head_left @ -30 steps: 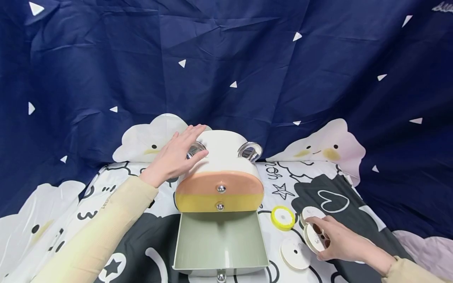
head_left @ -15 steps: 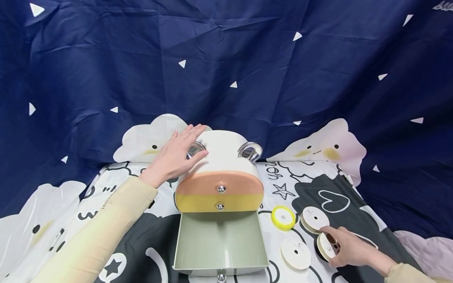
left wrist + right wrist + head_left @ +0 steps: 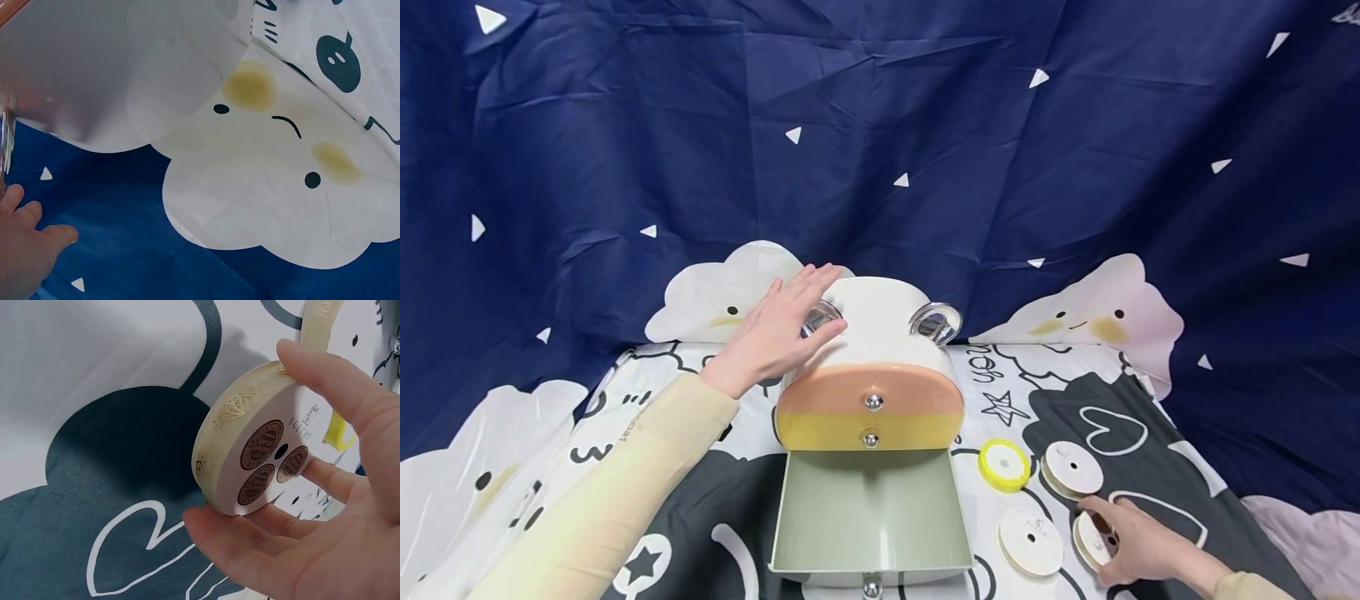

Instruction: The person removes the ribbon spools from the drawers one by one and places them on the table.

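My right hand holds a ribbon spool by its edge, thumb on one side and fingers on the other. The spool carries cream patterned ribbon and has brown round stickers on its white face. Just beyond it lies another white spool. A third white spool lies to its left. My left hand rests with extended fingers against the upper left of a white box with drawers, beside its left chrome ring. The box's bottom green drawer is pulled out, with nothing visible inside.
A yellow-rimmed spool lies to the right of the box. Orange and yellow drawer fronts with round knobs stand closed above the green drawer. Everything sits on a black-and-white printed cloth, with a dark blue curtain behind.
My right hand has moved a little right and toward the front with its spool, apart from the spool beyond it. My left hand stays at the box. The head view has shifted slightly.
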A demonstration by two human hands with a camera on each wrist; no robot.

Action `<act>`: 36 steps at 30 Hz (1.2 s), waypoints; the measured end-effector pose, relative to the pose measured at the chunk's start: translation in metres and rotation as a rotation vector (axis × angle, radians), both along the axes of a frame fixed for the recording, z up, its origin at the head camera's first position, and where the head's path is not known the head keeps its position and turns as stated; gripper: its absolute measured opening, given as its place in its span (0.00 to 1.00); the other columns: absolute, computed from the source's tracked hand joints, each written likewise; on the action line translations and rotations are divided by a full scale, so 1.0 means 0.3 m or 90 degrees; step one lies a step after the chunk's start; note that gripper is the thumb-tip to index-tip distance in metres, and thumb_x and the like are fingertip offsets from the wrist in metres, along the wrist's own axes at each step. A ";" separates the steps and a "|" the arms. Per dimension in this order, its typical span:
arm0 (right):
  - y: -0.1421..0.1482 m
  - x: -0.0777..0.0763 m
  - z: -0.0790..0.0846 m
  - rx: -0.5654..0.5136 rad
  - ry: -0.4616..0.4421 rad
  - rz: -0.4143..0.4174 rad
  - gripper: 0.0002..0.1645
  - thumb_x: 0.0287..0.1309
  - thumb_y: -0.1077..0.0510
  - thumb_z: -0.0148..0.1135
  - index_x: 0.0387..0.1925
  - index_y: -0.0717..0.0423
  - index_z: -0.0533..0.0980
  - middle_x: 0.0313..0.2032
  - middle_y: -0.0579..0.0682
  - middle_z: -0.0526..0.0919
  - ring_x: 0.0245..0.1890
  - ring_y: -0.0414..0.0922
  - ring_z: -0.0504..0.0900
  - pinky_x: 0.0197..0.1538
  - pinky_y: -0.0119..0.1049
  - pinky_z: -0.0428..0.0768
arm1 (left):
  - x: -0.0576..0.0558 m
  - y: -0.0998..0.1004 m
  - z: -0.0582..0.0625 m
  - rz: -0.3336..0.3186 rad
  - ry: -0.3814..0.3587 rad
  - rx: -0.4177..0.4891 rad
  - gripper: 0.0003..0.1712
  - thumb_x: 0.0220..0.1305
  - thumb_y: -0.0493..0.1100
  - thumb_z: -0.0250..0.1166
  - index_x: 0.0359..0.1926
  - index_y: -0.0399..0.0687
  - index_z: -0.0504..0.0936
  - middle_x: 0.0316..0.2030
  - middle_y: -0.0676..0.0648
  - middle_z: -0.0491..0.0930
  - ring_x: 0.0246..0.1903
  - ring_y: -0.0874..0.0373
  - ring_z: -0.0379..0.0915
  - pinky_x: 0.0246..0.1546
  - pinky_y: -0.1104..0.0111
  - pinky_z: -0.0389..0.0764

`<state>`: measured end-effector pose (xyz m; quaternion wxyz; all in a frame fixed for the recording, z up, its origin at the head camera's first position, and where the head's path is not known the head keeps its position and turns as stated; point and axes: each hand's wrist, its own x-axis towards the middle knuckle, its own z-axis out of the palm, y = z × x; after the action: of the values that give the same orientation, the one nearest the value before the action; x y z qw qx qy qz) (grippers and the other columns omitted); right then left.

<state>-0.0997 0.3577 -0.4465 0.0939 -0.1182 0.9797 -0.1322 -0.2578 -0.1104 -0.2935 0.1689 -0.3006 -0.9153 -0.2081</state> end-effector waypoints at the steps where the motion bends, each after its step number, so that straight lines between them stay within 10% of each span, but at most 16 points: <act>1: -0.001 0.002 -0.002 0.002 0.007 0.001 0.47 0.19 0.57 0.78 0.51 0.62 0.72 0.31 0.45 0.70 0.28 0.30 0.61 0.30 0.26 0.64 | -0.001 0.001 0.000 0.000 0.000 0.000 0.39 0.65 0.63 0.53 0.73 0.66 0.52 0.73 0.53 0.56 0.74 0.54 0.46 0.72 0.45 0.47; 23: -0.018 -0.018 -0.039 0.029 -0.075 -0.088 0.48 0.20 0.55 0.77 0.54 0.57 0.73 0.37 0.47 0.76 0.38 0.43 0.69 0.36 0.45 0.74 | 0.000 0.000 0.002 0.003 -0.010 -0.001 0.38 0.65 0.64 0.52 0.73 0.67 0.51 0.73 0.53 0.56 0.75 0.55 0.46 0.73 0.46 0.46; 36: -0.009 -0.024 -0.059 0.043 -0.077 -0.097 0.48 0.20 0.55 0.77 0.54 0.58 0.72 0.37 0.48 0.76 0.36 0.43 0.69 0.34 0.39 0.73 | -0.003 0.000 0.001 0.002 -0.008 -0.002 0.39 0.65 0.64 0.52 0.73 0.63 0.52 0.73 0.53 0.55 0.75 0.55 0.45 0.73 0.46 0.47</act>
<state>-0.1068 0.3549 -0.4643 0.1465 -0.0322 0.9822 -0.1130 -0.2587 -0.1103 -0.2933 0.1632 -0.2978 -0.9172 -0.2085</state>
